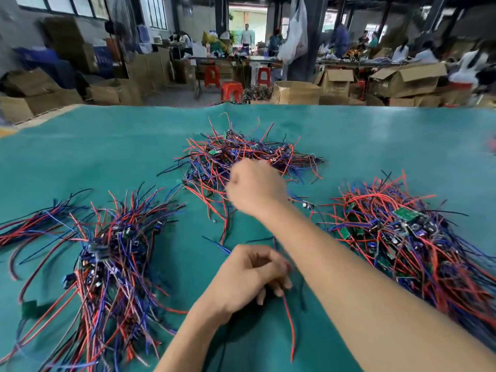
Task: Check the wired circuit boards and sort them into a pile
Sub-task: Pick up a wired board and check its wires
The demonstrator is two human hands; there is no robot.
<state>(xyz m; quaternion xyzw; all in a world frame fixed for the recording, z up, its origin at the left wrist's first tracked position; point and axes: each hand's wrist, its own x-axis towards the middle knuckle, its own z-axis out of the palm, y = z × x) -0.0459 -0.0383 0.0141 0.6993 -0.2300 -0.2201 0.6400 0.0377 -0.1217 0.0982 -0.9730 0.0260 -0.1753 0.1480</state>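
Three heaps of small circuit boards with red, blue and black wires lie on the green table (107,157). One heap (107,253) is at the left, one (241,154) at the far middle, one (408,237) at the right. My right hand (255,186) reaches over the near edge of the far heap with its fingers curled into the wires; what it grips is hidden behind the hand. My left hand (255,272) rests near the front middle and holds a wired board, with a red wire (290,326) and dark wires trailing toward me.
A loose board (308,205) lies between the far and right heaps. Beyond the table's far edge stand cardboard boxes (295,92), red stools (230,89) and other work tables with people.
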